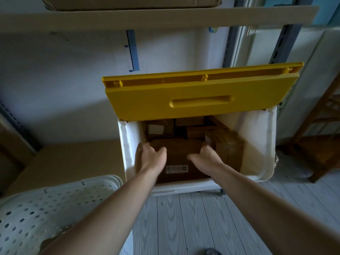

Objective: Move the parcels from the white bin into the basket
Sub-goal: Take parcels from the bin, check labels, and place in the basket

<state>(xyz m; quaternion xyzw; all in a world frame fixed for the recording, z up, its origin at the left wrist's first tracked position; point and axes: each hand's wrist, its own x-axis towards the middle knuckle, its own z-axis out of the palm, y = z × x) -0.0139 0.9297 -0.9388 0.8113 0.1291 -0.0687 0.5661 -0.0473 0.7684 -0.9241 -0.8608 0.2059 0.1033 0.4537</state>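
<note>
The white bin (257, 144) stands open with its yellow lid (200, 96) tilted up behind. Several brown cardboard parcels fill it. A large flat parcel (181, 153) with a white label lies on top at the front. My left hand (151, 155) grips its left edge, thumb on top. My right hand (207, 156) grips its right side, fingers curled over the far edge. Another brown parcel (228, 144) sits to the right. The white perforated basket (46, 203) stands at the lower left.
A low cardboard-covered shelf (73, 159) lies left of the bin, with a shelf board (147, 17) overhead. Wooden furniture (320, 140) stands at the right. Grey plank floor (202, 223) lies in front of the bin.
</note>
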